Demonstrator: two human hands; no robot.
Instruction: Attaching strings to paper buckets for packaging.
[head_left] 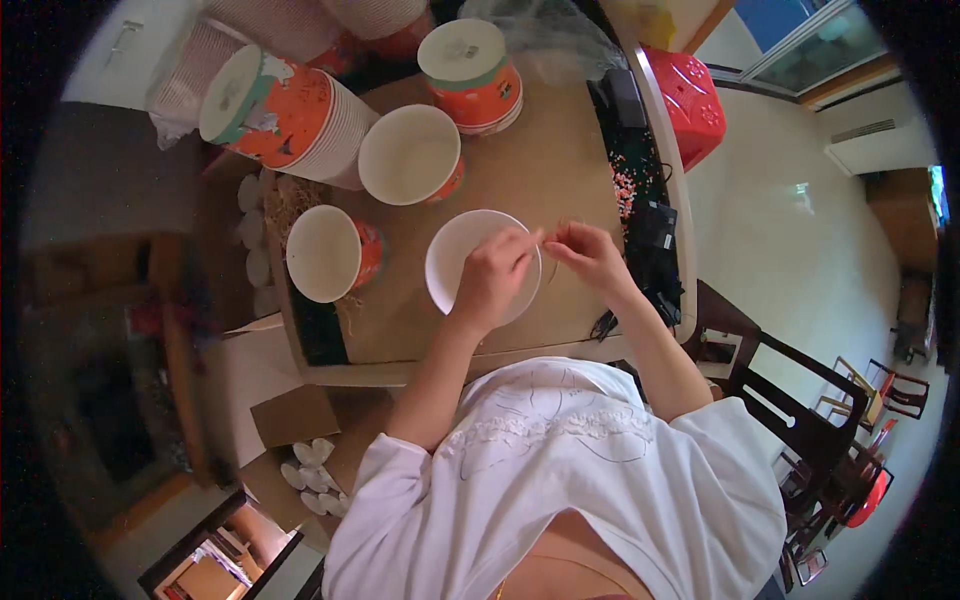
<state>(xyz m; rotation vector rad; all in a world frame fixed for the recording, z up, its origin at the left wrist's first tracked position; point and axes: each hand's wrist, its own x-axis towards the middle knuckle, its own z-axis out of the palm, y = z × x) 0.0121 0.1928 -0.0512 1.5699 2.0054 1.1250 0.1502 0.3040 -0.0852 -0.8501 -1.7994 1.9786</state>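
A white bowl (450,255) stands on the brown cardboard sheet in front of me. Over its right half is my left hand (495,275), fingers closed and pointing right. Just past the bowl's right rim, my right hand (592,258) is closed in a pinch, its fingertips close to those of the left. A faint thin brownish strand seems to hang by the right fingertips; what the fingers hold is too small to make out. Two orange-sided paper tubs with white insides, a near one (322,255) and a farther one (408,158), stand left of and behind the bowl.
A stack of paper tubs (310,120) lies tilted at the back left; an upturned tub (465,60) stands behind. Straw-like shreds (290,205) lie at the left edge. Small pink and white bits (624,190) and black devices (655,235) line the right edge, near a red stool (688,105).
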